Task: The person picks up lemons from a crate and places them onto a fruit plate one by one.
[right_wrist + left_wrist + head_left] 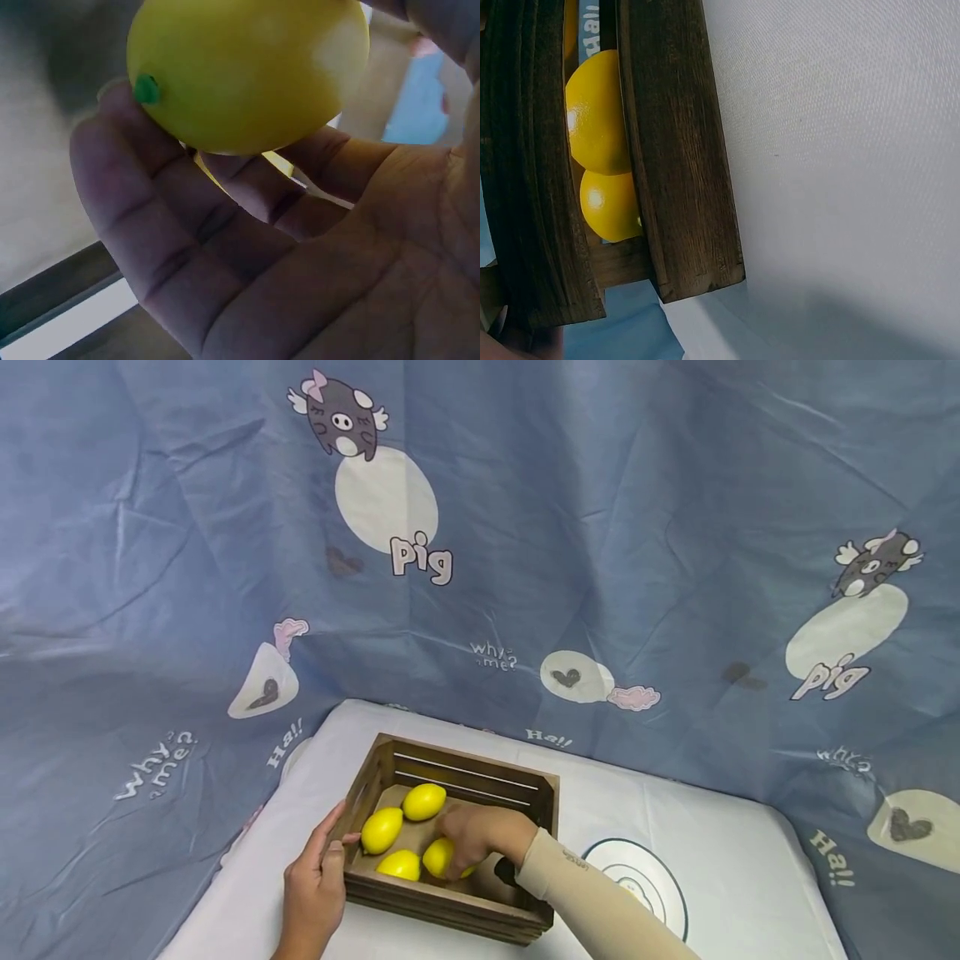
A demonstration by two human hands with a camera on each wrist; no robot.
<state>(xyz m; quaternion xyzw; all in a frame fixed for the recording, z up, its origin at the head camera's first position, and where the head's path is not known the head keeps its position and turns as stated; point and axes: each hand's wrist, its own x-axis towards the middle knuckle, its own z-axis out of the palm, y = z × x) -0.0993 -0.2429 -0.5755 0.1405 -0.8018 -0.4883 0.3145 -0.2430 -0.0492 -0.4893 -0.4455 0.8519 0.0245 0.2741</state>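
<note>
Head view: white worktop [735,877], wooden crate [446,907] on top. Looks braced at one end by left hand [315,889], with fingers mostly straight, probably against sliding. Inside, right hand [483,832] with fingers curled round a lemon [436,857], likely 'cause of that rolly shape; other lemons [382,831] nearby.

On the white-covered table [727,860] two things are borne — a slatted wooden crate [442,906] and, beside it, a dark-rimmed plate [663,877].
</note>
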